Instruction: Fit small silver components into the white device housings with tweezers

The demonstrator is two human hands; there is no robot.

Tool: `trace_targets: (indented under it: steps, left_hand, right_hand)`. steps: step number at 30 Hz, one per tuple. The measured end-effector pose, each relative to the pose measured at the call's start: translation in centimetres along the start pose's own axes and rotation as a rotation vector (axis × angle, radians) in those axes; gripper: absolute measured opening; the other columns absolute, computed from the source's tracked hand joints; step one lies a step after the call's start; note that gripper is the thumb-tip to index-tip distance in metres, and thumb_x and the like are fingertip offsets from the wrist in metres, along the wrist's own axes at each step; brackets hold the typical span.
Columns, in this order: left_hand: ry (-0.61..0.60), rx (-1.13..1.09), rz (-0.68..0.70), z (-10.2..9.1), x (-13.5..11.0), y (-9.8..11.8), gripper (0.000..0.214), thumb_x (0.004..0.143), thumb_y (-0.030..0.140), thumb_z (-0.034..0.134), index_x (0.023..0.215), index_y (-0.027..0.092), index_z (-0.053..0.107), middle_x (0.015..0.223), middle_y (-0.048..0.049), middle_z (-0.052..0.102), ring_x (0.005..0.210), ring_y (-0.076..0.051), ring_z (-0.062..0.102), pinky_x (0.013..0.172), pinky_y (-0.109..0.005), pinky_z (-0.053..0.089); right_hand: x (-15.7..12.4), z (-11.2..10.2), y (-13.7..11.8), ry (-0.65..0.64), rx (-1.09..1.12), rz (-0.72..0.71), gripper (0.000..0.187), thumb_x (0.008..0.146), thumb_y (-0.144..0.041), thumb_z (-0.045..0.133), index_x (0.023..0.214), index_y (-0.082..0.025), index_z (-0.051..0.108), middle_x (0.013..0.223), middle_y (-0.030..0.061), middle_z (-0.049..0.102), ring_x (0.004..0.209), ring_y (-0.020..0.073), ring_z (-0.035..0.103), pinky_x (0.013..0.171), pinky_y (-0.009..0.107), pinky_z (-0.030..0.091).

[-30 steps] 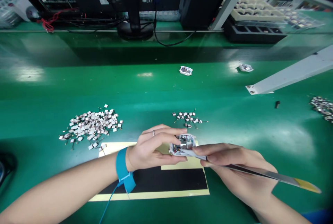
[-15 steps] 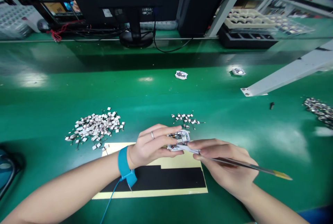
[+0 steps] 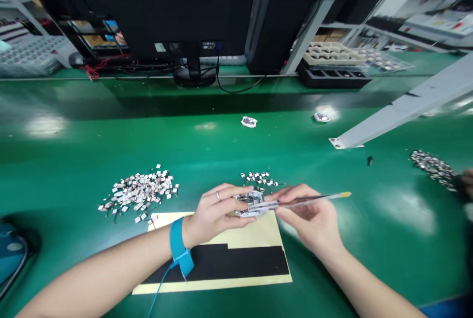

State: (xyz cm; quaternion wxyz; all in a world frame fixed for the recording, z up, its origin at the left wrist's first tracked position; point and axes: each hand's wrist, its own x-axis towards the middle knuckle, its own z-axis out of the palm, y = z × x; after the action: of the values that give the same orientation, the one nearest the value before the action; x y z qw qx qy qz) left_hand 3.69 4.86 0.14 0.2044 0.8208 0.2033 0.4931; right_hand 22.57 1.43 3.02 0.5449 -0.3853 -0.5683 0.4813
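My left hand (image 3: 218,209), with a blue band at its wrist, is closed around a small white-cased device (image 3: 256,199) whose circuit board shows. Its fingers hide the device's left part. Between the thumb and fingers of my right hand (image 3: 314,214) is a slim tool with a yellow end (image 3: 321,197). The tool's flat, pale front lies over the open face of the device; whether it touches the board I cannot tell. Beneath both hands lies a pale yellow sheet (image 3: 258,234) bearing a black strip (image 3: 251,263).
Small white parts with dark leads form a large pile (image 3: 142,190) on the left and a small group (image 3: 258,178) behind the device. Two similar devices (image 3: 249,121) (image 3: 321,117) lie farther back. A slanted metal post (image 3: 399,106) stands right. Another person's hand (image 3: 467,182) shows at the right edge.
The tool has swung to a flatter angle, its yellow end now higher and farther left. My right hand has turned with it. The view has tilted up, and another person's hand has appeared at right.
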Motion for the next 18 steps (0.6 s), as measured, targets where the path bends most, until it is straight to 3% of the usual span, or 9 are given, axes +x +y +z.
trace_targets:
  steps: [4,8,13,16,18]
  left_hand:
    - [-0.061,0.087,-0.068,-1.5,1.3,0.0,0.011,0.072,0.019,0.065,0.077,0.014,0.058,0.1,-0.0125,0.063,0.087,-0.017,0.06,0.075,-0.028,0.049]
    - [-0.077,0.236,-0.229,-4.4,4.2,-1.4,0.009,0.076,0.023,0.06,0.074,0.016,0.056,0.103,-0.0087,0.062,0.093,-0.018,0.058,0.081,-0.028,0.046]
    - [-0.147,0.341,-0.503,-6.6,6.3,-7.6,0.024,0.079,0.04,0.052,0.075,0.016,0.051,0.103,-0.0078,0.061,0.096,-0.019,0.057,0.081,-0.029,0.048]
    - [-0.208,0.388,-0.556,-7.6,5.9,-11.2,0.029,0.079,0.043,0.048,0.082,0.015,0.051,0.102,-0.0106,0.061,0.093,-0.021,0.058,0.08,-0.033,0.049]
    - [-0.266,0.438,-0.565,-8.1,5.8,-12.4,0.033,0.077,0.044,0.051,0.092,0.014,0.053,0.101,-0.012,0.061,0.092,-0.025,0.059,0.08,-0.04,0.048]
  right_hand:
    - [0.9,-1.6,-0.9,0.107,0.138,0.022,0.013,0.072,-0.014,0.064,0.08,-0.022,0.058,0.084,0.0007,0.067,0.08,0.0126,0.064,0.071,0.022,0.053]
    - [1.6,-3.7,-1.5,0.001,0.055,0.083,0.014,0.069,-0.013,0.066,0.077,-0.02,0.058,0.084,0.0007,0.068,0.077,0.0114,0.065,0.071,0.02,0.052]
    - [1.6,-5.4,-0.2,0.072,0.07,0.124,0.013,0.068,-0.017,0.067,0.074,-0.019,0.056,0.081,0.0011,0.068,0.073,0.0107,0.064,0.068,0.019,0.051]
    - [1.0,-5.5,-0.3,0.093,0.072,0.133,0.012,0.069,-0.018,0.066,0.074,-0.018,0.055,0.08,0.0019,0.068,0.076,0.0115,0.064,0.069,0.02,0.051]
    - [0.4,-5.4,-0.9,0.069,0.062,0.111,0.012,0.069,-0.017,0.066,0.074,-0.018,0.055,0.081,0.0024,0.068,0.078,0.0126,0.064,0.072,0.022,0.052]
